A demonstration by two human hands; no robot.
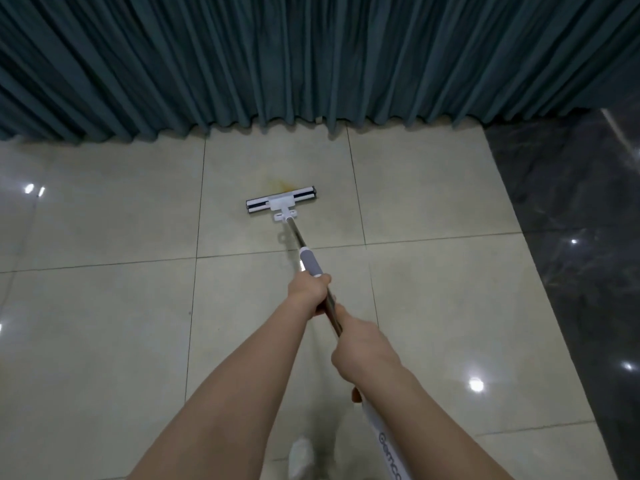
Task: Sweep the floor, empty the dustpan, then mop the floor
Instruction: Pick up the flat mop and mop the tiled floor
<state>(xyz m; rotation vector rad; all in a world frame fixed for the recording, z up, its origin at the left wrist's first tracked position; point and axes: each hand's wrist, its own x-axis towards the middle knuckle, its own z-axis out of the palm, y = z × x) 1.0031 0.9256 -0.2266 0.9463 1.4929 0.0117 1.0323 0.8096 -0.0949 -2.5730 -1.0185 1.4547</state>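
Note:
A flat mop with a white and dark head (281,203) rests on the glossy beige tiled floor (104,323), its front edge at a yellow-orange stain (281,183). Its metal pole with a grey sleeve (309,261) runs back toward me. My left hand (309,292) grips the pole just below the grey sleeve. My right hand (360,355) holds the pole lower down, above the white handle end (388,452), which carries printed letters.
A dark teal pleated curtain (311,64) hangs across the far side down to the floor. A strip of dark marble flooring (575,237) lies along the right. My white shoe (302,455) shows at the bottom.

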